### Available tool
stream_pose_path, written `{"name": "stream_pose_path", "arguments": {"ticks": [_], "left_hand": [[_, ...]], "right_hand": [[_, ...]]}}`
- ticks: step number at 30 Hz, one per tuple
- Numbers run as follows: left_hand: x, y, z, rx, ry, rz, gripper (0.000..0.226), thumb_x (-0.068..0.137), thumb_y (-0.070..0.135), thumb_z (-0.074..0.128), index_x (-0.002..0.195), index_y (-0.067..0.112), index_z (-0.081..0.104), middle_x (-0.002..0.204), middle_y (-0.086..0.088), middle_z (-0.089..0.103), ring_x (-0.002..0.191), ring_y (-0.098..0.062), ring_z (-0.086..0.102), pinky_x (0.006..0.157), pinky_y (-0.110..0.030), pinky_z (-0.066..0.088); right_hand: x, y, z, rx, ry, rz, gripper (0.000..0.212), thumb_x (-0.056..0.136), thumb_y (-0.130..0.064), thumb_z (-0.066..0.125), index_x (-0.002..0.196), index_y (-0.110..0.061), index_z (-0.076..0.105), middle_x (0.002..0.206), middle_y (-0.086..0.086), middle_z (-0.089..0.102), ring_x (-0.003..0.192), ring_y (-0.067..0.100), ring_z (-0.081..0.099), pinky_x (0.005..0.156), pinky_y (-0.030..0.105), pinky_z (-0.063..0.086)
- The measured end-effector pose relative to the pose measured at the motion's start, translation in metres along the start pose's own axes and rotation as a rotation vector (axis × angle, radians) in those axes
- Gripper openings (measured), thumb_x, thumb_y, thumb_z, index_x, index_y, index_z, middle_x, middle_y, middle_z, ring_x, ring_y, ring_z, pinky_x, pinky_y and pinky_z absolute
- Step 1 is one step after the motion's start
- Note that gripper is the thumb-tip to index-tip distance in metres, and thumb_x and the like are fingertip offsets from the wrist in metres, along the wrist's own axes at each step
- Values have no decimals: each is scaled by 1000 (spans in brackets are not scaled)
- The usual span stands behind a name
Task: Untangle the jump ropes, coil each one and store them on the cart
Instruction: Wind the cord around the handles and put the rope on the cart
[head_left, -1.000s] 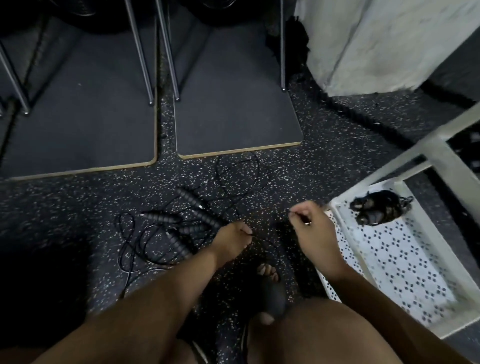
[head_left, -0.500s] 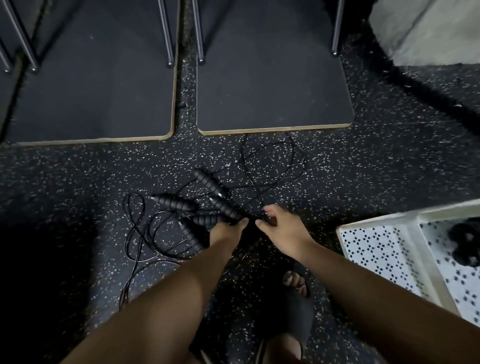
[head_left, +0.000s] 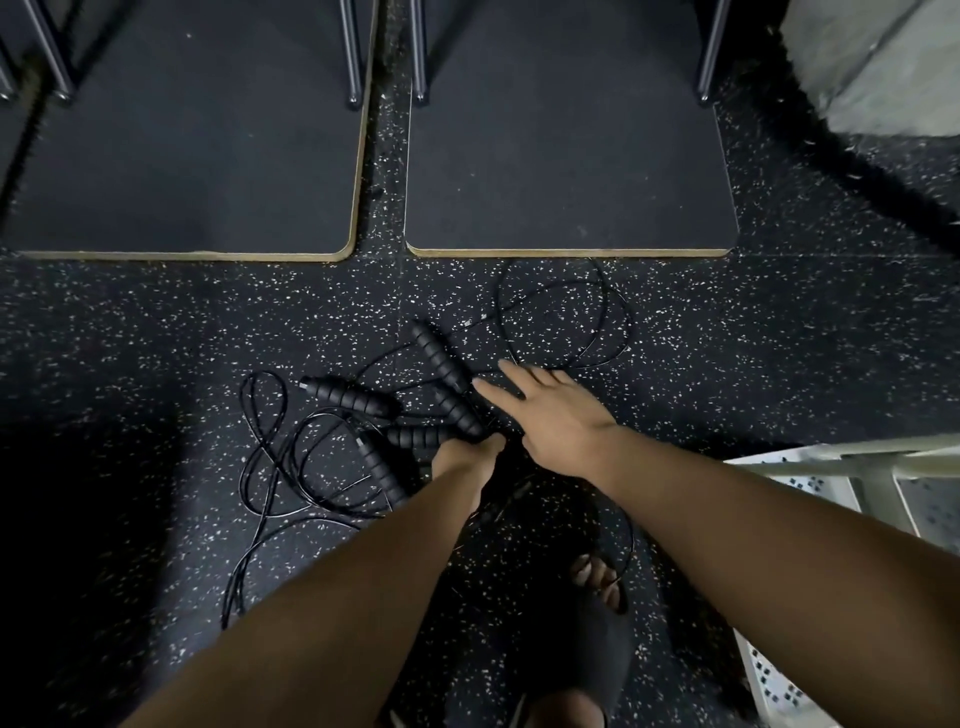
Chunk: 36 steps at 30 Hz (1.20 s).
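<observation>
Reaching out over the pile, the right hand (head_left: 553, 415) has its fingers spread flat and apart with nothing in it, fingertips just beside the closest of the handles (head_left: 439, 364). The left hand (head_left: 465, 457) is tucked in right next to it where the handles bunch together. Honestly I can't tell if it's gripping one or just resting there, since its fingers are hidden. The jump ropes (head_left: 358, 399) are still one knot in the middle of the floor (head_left: 156, 338), just short of the edges of the two platforms (head_left: 566, 156). A cord loop (head_left: 243, 415) trails toward the floor's left edge and another sits toward the platforms. The cart (head_left: 857, 457) only pokes in at the lower right corner, well apart from the pile. My guess at what bites you here: grab two handles that belong to different ropes and pull, and the whole mess cinches tighter. With black cord on dark speckled floor in this light, that's an easy mistake. A strand also looks to run close by the foot (head_left: 597, 582), so any weight on it would snag a pull. Compared with half a second back, the right hand was curled in against the left hand's fingertips and now it's fanned out and farther forward. A second back it was pinching something over by the cart, which showed a lot more of its tray.
</observation>
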<state>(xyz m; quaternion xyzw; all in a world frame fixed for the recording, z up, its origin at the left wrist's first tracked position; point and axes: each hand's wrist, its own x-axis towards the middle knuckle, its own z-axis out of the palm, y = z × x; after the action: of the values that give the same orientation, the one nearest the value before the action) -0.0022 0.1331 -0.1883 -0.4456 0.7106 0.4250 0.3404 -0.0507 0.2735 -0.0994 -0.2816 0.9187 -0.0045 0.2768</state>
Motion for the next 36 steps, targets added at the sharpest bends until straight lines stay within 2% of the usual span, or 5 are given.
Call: {"name": "stream_pose_path", "arguments": {"ticks": [7,11,21,27,36], "left_hand": [[-20,9,-40,-178,-60,103,56,103,37,63,154,16,50,123,-6,69,111,-26,70,79,-27,50],[-44,32,-70,-157,-196,284,40,96,31,70,129,10,66,86,-3,74,72,-19,70,69,-29,56],[-118,96,-150,157,-218,651,33,80,23,84,105,22,62,90,-5,81,77,-24,76,79,-45,66],[-167,120,-197,193,-230,785,52,77,18,95,114,15,58,100,2,74,87,-15,65,73,-25,53],[-252,157,-266,-1,-156,1072,21,90,5,82,105,4,69,87,-2,66,76,-11,58,71,-25,47]], "right_hand": [[8,-22,-17,-37,-58,-100,86,99,-8,57,169,-37,18,172,6,24,154,29,30,129,47,25],[5,-33,-47,-85,39,-65,83,95,-3,63,165,-33,30,168,11,26,151,31,32,127,45,27],[-11,-28,-145,-436,181,-91,51,97,-32,67,145,-22,51,144,9,55,142,31,44,129,51,18],[-48,-50,-222,-237,157,-29,57,98,-52,70,139,-18,49,134,9,53,124,31,60,92,44,49],[-118,-79,-299,269,441,205,42,96,-61,69,94,-26,46,93,-4,51,88,23,56,67,39,40]]}}
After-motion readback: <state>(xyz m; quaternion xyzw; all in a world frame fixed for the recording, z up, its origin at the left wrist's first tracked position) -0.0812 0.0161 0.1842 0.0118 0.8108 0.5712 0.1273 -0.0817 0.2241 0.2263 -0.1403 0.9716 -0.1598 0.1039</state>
